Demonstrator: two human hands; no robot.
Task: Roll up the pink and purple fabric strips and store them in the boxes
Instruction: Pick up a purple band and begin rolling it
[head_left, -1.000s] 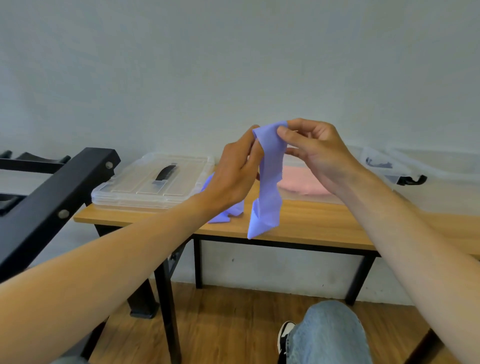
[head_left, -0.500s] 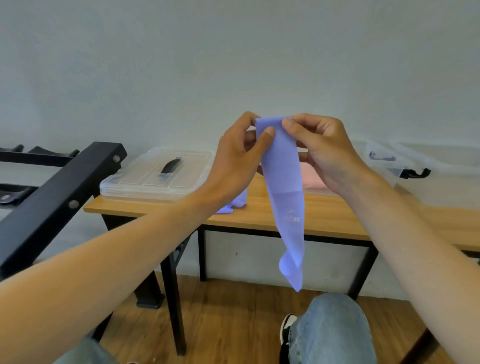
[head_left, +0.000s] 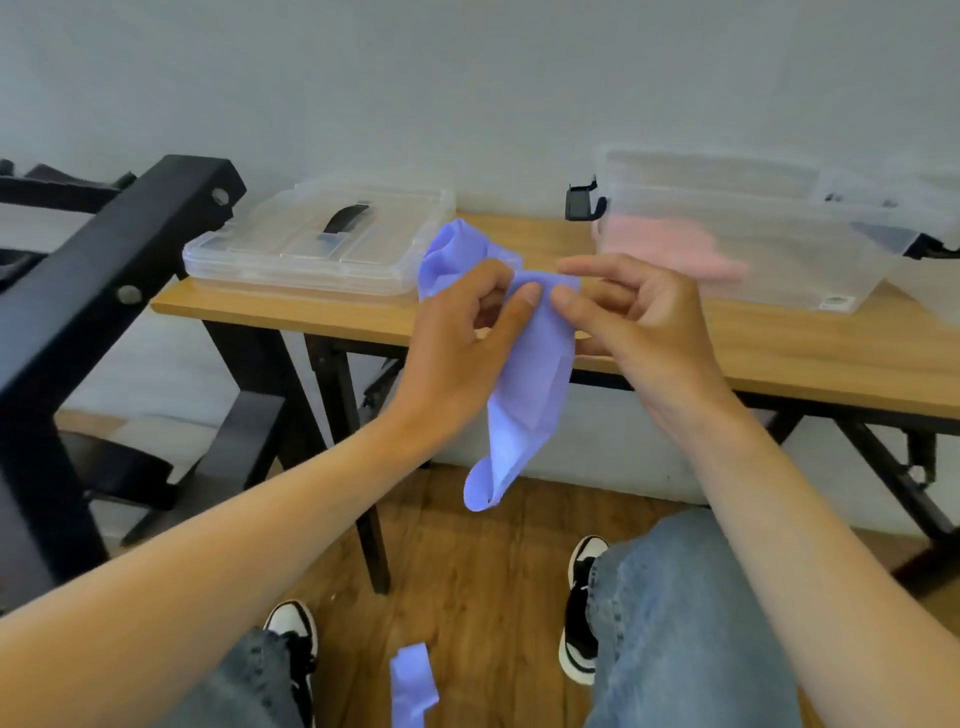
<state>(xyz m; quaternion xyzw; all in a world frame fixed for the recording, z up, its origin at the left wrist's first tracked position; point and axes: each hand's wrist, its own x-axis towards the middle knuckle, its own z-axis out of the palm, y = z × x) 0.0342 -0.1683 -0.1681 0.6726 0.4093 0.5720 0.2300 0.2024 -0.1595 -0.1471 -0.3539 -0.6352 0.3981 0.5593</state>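
Note:
A purple fabric strip (head_left: 524, 395) hangs in front of the wooden table (head_left: 779, 358), its lower end curled above the floor. My left hand (head_left: 457, 343) and my right hand (head_left: 634, 322) pinch its top edge side by side, thumbs almost touching. More purple fabric (head_left: 457, 249) is bunched on the table just behind my left hand. Pink fabric (head_left: 670, 247) lies inside a clear open box (head_left: 779, 270) at the right. Another purple piece (head_left: 413, 680) lies low between my knees.
A clear box lid with a black handle (head_left: 322, 239) lies flat on the table's left end. A black metal frame (head_left: 93, 291) stands at the left. Further clear plastic (head_left: 893, 208) sits at the far right. My jeans and shoes (head_left: 587, 608) are over the wood floor.
The view has tilted down and my hands have come lower, toward the table edge. The hanging strip is more crumpled, and a purple piece between my knees has come into view.

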